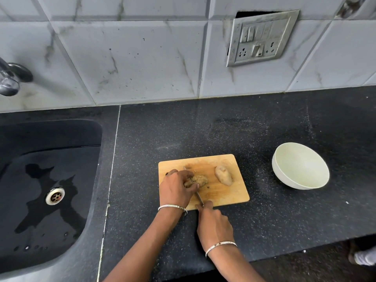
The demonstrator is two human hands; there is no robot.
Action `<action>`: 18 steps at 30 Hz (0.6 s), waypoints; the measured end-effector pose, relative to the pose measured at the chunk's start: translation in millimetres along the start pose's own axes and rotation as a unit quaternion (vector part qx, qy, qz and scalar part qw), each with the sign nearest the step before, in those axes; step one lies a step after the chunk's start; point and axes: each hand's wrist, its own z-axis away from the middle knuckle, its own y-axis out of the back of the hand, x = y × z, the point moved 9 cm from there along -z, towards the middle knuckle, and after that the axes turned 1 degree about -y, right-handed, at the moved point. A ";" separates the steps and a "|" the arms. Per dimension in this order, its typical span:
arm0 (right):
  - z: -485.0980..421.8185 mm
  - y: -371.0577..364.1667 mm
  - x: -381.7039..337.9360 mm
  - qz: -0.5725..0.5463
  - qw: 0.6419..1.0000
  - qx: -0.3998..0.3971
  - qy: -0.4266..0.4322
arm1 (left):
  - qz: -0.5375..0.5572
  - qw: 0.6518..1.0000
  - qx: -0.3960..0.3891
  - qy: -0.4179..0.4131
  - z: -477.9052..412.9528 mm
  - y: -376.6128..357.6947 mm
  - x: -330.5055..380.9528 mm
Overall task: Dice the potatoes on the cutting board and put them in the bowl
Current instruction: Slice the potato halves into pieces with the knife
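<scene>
Left hand (177, 190) is gripping one potato (200, 180) on the single cutting board (223, 197), while the right hand (214, 224) is clasping one knife (200, 198), its blade crossing that potato. A second potato (223, 175) is lying whole nearby; one bowl (299, 163) is standing apart on the right.

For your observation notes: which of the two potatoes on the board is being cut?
The potato gripped by the left hand, with the knife across it; the other potato lies untouched, nearer the bowl.
</scene>
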 end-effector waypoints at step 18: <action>2.4 -1.3 2.5 0.002 1.000 -0.002 0.000 | 0.038 0.998 0.010 0.042 2.0 -0.3 -4.6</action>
